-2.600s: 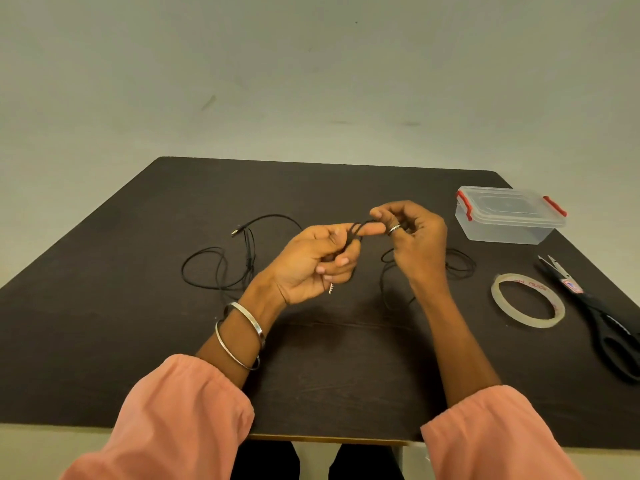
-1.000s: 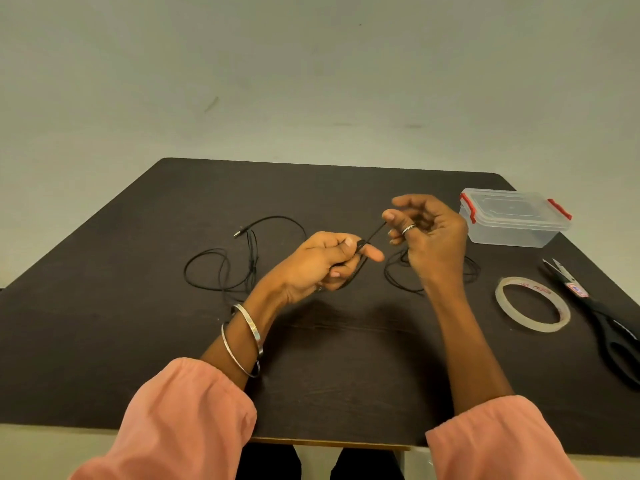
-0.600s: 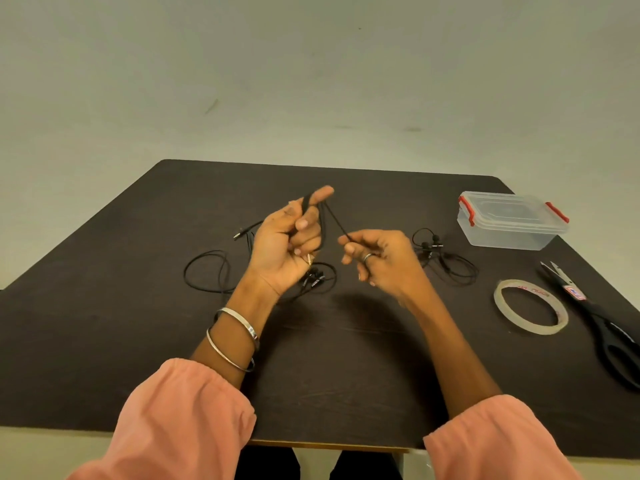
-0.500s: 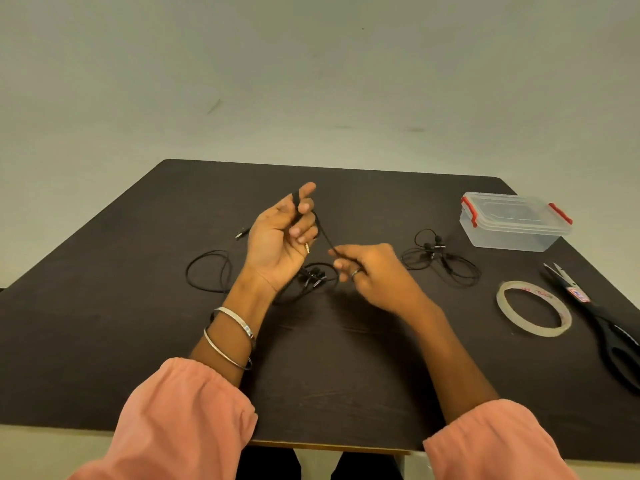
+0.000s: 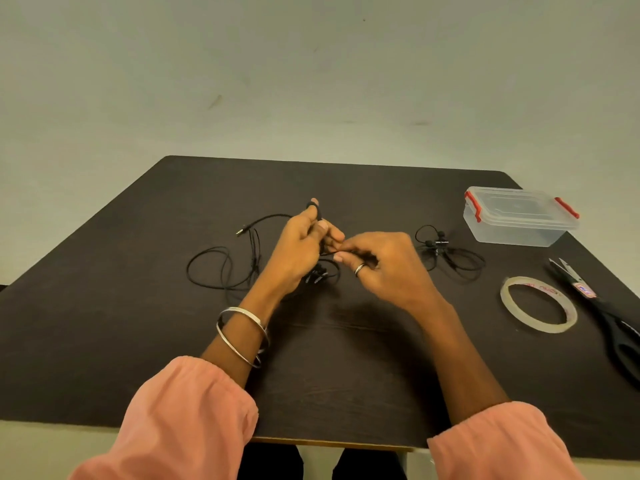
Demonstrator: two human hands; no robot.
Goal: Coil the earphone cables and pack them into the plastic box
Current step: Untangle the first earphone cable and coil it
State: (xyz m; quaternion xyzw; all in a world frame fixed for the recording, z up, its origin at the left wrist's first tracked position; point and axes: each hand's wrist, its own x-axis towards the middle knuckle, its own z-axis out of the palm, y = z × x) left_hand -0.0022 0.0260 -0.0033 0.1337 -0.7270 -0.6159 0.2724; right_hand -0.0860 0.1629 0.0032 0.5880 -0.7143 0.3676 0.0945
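We've got the earphone cable [image 5: 322,252] looped over our left hand [image 5: 301,251], fingers curled round it, while our right hand [image 5: 377,263] pinches the strand just beside it — so the free run lies sideways between them. The plastic box [image 5: 519,216] sits closed, well off right.

Tabletop [image 5: 346,375]: dark brown, faint wood grain. Earphone cables [image 5: 221,268], left centre: black. Second earphone set [image 5: 446,252], right of centre: black. Plastic box [image 5: 516,220], upper right: clear, red clips. Tape roll [image 5: 538,308]: translucent beige, red print inside. Scissors [image 5: 620,334], right edge: black handles. Sleeves [image 5: 187,417]: salmon pink. Bangles [image 5: 242,336]: silver. Wall [image 5: 311,81]: pale grey-green.
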